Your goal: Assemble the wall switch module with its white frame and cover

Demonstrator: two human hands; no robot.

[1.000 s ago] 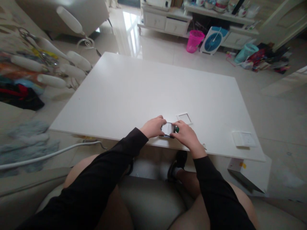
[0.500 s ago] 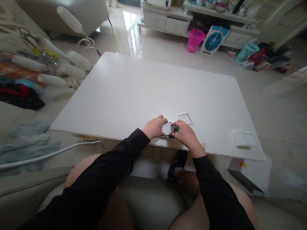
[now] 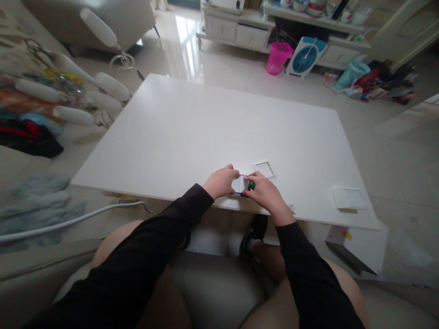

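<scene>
Near the table's front edge, my left hand (image 3: pixel 221 181) and my right hand (image 3: pixel 265 192) grip what looks like a wall switch (image 3: pixel 240 183) from opposite sides. It has a white two-part face and a dark edge with light marks along its near side. The fingers of both hands are bent around it, thumbs nearest me. A small green thing (image 3: pixel 252 185) shows beside the switch, partly under my right hand; its kind is unclear. Just beyond my right hand, a white square cover frame (image 3: pixel 272 175) lies flat with an open middle.
On the white table (image 3: pixel 212 123), a white switch or socket plate (image 3: pixel 349 198) lies near the right end. A small pale piece (image 3: pixel 292 209) sits by the front edge. Lamp arms (image 3: pixel 109 86) stand close to the table's left side. A pink basket (image 3: pixel 278 58) is on the floor beyond.
Both hands stay on the switch in nearly the same place. The near edge of the switch looks slightly changed in tilt; nothing else has visibly moved.
</scene>
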